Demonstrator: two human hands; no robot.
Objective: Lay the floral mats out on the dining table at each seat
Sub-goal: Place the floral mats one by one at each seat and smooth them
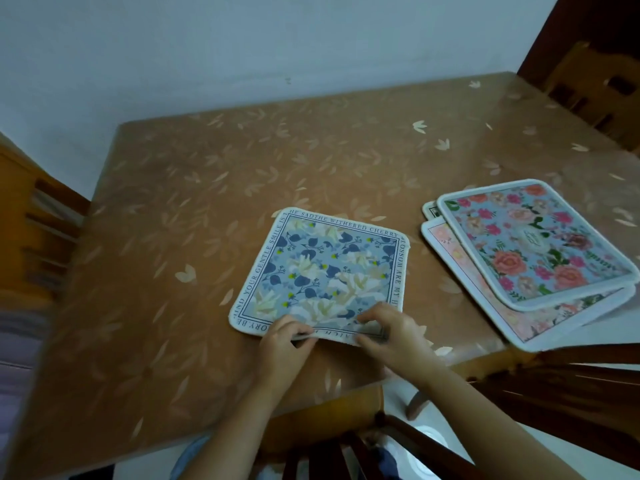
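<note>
Left hand (287,336) and right hand (391,329) pinch the blue floral mat (325,268); fingers (372,318) curled on its near edge.

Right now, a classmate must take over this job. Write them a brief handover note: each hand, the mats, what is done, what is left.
Left hand: pinches the near edge of the blue floral mat.
Right hand: pinches the same edge.
The mat lies on the table at its near side, near edge slightly lifted.
Stack of mats: at least three, on the table's right side, rose-patterned one on top.
Done: one mat nearly placed.
Left: release it, then lay the stacked mats at the other seats.
</note>
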